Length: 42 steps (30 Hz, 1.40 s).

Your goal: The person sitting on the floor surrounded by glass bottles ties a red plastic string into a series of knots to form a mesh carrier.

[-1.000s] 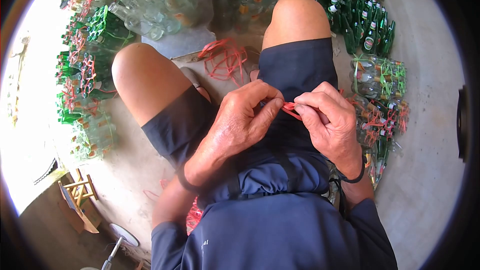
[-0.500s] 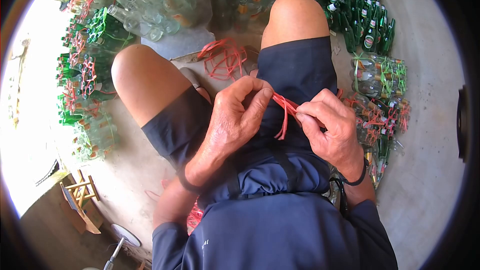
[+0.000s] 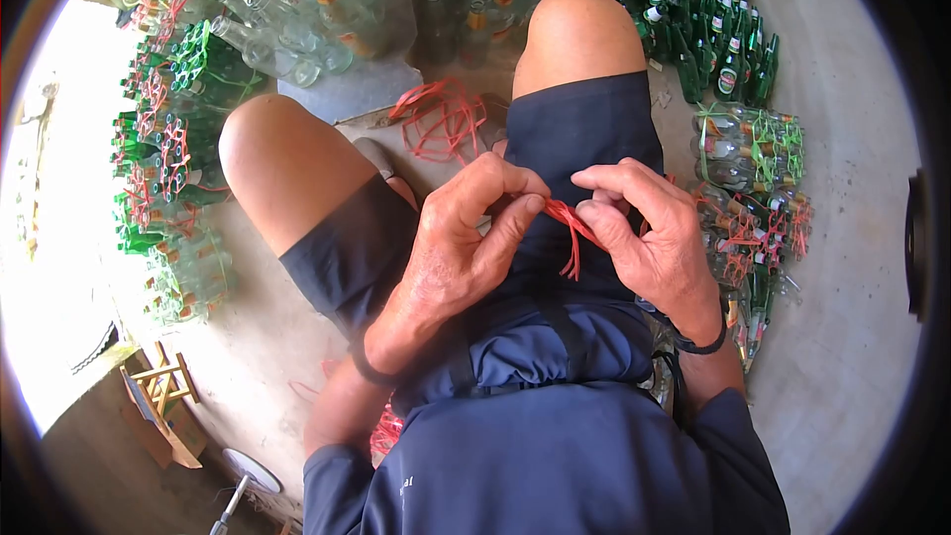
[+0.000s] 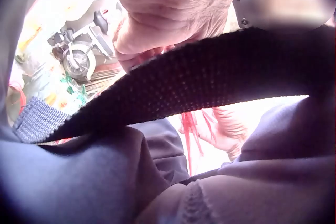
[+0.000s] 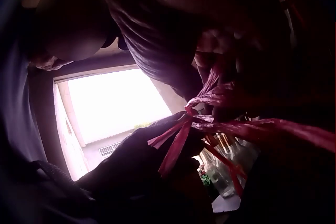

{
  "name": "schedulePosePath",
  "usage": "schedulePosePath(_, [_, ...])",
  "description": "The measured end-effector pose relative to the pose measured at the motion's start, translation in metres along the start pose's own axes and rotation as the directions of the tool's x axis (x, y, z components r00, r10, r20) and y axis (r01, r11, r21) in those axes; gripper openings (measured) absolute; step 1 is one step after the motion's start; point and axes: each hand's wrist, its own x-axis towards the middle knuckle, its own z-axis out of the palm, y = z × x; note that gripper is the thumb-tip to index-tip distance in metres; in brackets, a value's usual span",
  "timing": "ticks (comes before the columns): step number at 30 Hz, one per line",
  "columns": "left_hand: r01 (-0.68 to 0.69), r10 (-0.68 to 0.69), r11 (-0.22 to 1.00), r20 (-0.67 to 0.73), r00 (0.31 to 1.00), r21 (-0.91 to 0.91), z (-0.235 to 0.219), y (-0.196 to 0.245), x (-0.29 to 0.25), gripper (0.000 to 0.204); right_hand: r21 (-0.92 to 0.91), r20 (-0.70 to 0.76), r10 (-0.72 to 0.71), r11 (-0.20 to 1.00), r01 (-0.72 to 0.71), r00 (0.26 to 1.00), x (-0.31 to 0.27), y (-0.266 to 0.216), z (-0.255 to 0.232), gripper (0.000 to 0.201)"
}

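Observation:
In the head view my left hand [image 3: 461,228] pinches a bunch of red plastic string [image 3: 570,223] between thumb and forefinger, above the lap. My right hand [image 3: 649,228] has the other end of the bunch under its curled fingers, its forefinger lifted a little off the thumb. Short loose ends hang down between the two hands. A knot [image 5: 190,111] in the string shows in the right wrist view, with two tails and a longer strand running off to the right. The left wrist view shows red strands [image 4: 193,134] hanging beyond a dark strap.
A loose tangle of red string [image 3: 441,119] lies on the floor between the feet. Clear bottles [image 3: 327,0] stand ahead, green bottles [image 3: 728,50] at far right. Tied bottle bundles [image 3: 753,144] line both sides. A small wooden stool [image 3: 163,376] and a fan [image 3: 253,471] are at lower left.
The hands, close together at first, drew apart and exposed the string between them with its ends hanging. Since then the right forefinger has lifted away from the thumb.

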Motion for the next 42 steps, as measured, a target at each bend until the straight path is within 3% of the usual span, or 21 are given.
schedulePosePath(2, [-0.010,0.010,1.000,0.012,1.000,0.011,0.000,0.001,0.000,0.007,0.091,0.071,0.071,0.993,-0.078,0.995,0.001,-0.001,0.003,0.012])
schedulePosePath(5, [-0.041,0.039,0.998,0.043,0.998,0.046,-0.001,0.004,0.001,0.009,0.118,0.107,0.033,0.992,-0.046,0.994,0.002,0.007,0.010,0.008])
schedulePosePath(8, [0.003,-0.004,1.000,0.079,0.997,0.006,-0.003,0.008,0.001,0.012,0.118,0.119,0.067,0.990,-0.081,0.991,0.002,0.008,0.014,0.004])
schedulePosePath(11, [-0.036,0.036,0.999,0.057,0.998,0.000,0.000,0.006,0.001,0.015,0.156,0.099,0.110,0.980,-0.125,0.989,0.003,0.004,0.015,0.004])
schedulePosePath(13, [-0.004,0.004,1.000,-0.136,0.991,-0.001,0.003,0.013,0.001,0.019,0.159,0.062,0.107,0.981,-0.115,0.992,0.004,0.007,0.015,0.004])
schedulePosePath(16, [-0.044,0.054,0.998,-0.232,0.971,0.050,0.001,0.008,-0.005,0.026,0.182,0.035,0.131,0.974,-0.135,0.991,0.005,0.007,0.013,0.004])
schedulePosePath(18, [-0.033,0.042,0.998,-0.182,0.982,0.056,-0.003,0.008,-0.008,0.020,0.205,0.047,0.159,0.965,-0.165,0.986,0.005,0.006,0.013,0.004])
schedulePosePath(20, [0.203,-0.205,0.976,-0.011,0.979,-0.075,-0.002,0.005,-0.013,0.016,0.264,0.056,0.193,0.943,-0.201,0.980,0.004,0.005,0.015,0.005])
schedulePosePath(22, [0.215,-0.215,0.977,-0.025,0.976,0.009,0.001,0.010,-0.010,0.013,0.334,0.063,0.206,0.918,-0.215,0.977,0.003,0.008,0.019,0.005])
schedulePosePath(24, [0.260,-0.274,0.951,-0.061,0.960,-0.167,0.006,0.011,-0.008,0.013,0.399,0.069,0.223,0.887,-0.232,0.972,0.001,0.009,0.023,0.005])
schedulePosePath(25, [0.260,-0.274,0.951,-0.061,0.960,-0.168,0.006,0.009,-0.007,0.013,0.454,0.072,0.247,0.855,-0.252,0.966,0.001,0.008,0.025,0.006])
schedulePosePath(27, [0.139,-0.133,0.990,-0.145,0.980,0.030,0.003,0.005,-0.005,0.012,0.507,0.077,0.269,0.818,-0.271,0.960,0.000,0.007,0.027,0.006])
schedulePosePath(30, [0.195,-0.203,0.979,-0.171,0.964,-0.061,0.001,-0.002,-0.009,0.014,0.495,0.077,0.300,0.816,-0.297,0.951,0.001,0.006,0.027,0.006])
schedulePosePath(32, [0.178,-0.173,0.984,-0.212,0.962,0.005,0.001,0.002,-0.009,0.015,0.483,0.070,0.313,0.820,-0.306,0.947,0.002,0.006,0.028,0.005])
schedulePosePath(34, [0.223,-0.240,0.971,-0.361,0.901,-0.088,0.002,0.013,-0.007,0.016,0.474,0.072,0.315,0.824,-0.310,0.946,0.003,0.007,0.029,0.005])
schedulePosePath(35, [0.139,-0.140,0.990,-0.445,0.885,-0.034,0.004,0.014,-0.005,0.015,0.465,0.073,0.316,0.828,-0.313,0.946,0.003,0.007,0.029,0.005])
schedulePosePath(36, [0.140,-0.141,0.990,-0.446,0.884,-0.035,0.003,0.011,-0.007,0.015,0.465,0.075,0.317,0.828,-0.314,0.946,0.003,0.007,0.029,0.005])
schedulePosePath(38, [0.114,-0.103,0.993,-0.244,0.964,0.030,-0.002,0.004,-0.013,0.012,0.473,0.090,0.317,0.821,-0.321,0.944,0.003,0.007,0.029,0.005])
schedulePosePath(39, [0.254,-0.254,0.967,-0.176,0.951,-0.023,-0.001,0.024,-0.011,0.009,0.473,0.092,0.316,0.821,-0.320,0.944,0.004,0.007,0.030,0.005])
schedulePosePath(40, [0.177,-0.174,0.984,-0.154,0.973,0.001,0.003,0.013,-0.012,0.012,0.483,0.085,0.304,0.820,-0.307,0.949,0.004,0.007,0.031,0.005])
schedulePosePath(42, [0.374,-0.391,0.913,-0.087,0.916,-0.164,0.005,0.021,-0.009,0.013,0.492,0.078,0.294,0.819,-0.293,0.953,0.004,0.008,0.032,0.005])
